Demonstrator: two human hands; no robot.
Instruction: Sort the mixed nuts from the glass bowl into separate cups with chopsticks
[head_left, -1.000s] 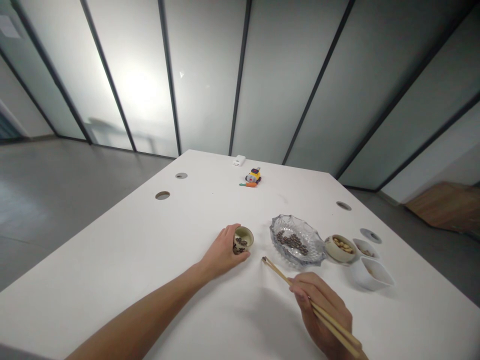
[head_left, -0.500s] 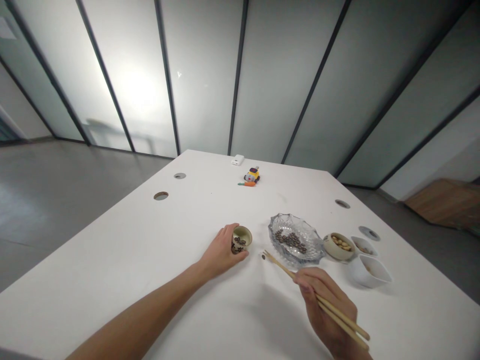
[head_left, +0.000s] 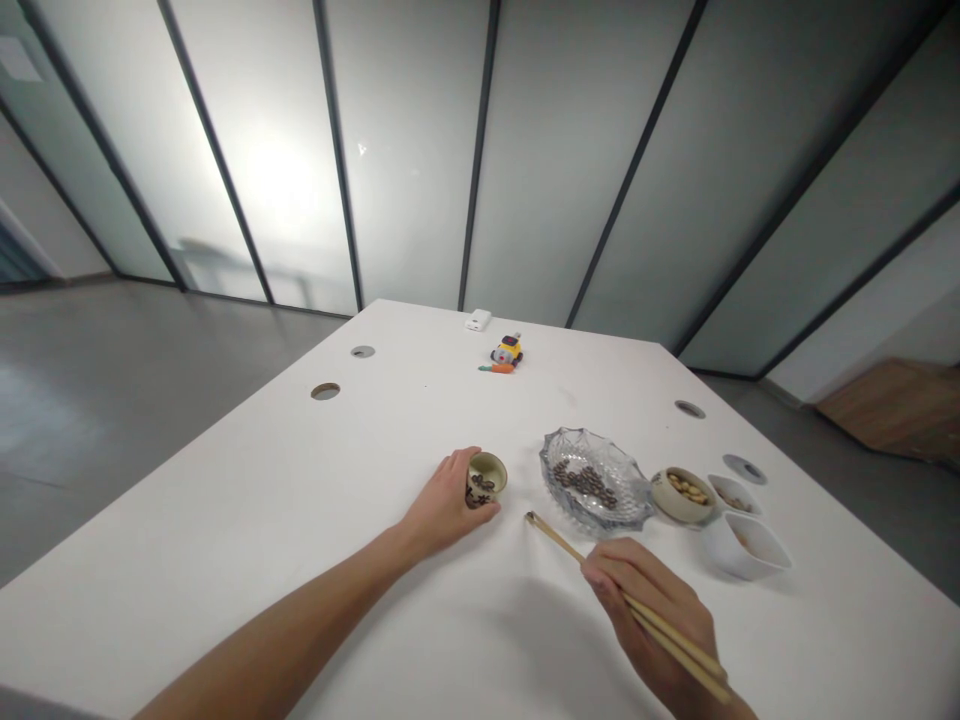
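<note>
My left hand (head_left: 448, 503) is wrapped round the left side of a small greenish cup (head_left: 493, 466) with dark markings. Several dark beans (head_left: 482, 482) lie inside the cup. In my right hand (head_left: 654, 610) is a pair of wooden chopsticks (head_left: 559, 540), pointing left and away from me. Their tips come together at one dark bean (head_left: 530, 516), just right of the cup; whether it is pinched or only touched is hard to make out. Beyond the chopsticks sits a scalloped clear glass dish (head_left: 626, 465) with a heap of dark beans (head_left: 586, 484) in it.
Right of the dish stand a round beige bowl (head_left: 679, 510) of light nuts and two white bowls (head_left: 739, 555) (head_left: 729, 490). Farther back on the white table (head_left: 360, 450) are a toy car (head_left: 508, 349), an orange toy carrot (head_left: 501, 369) and a white box (head_left: 478, 320). Round holes pierce the tabletop.
The chopstick tips have closed together and now meet at the loose bean, which lay just left of them before. My left hand stays on the cup.
</note>
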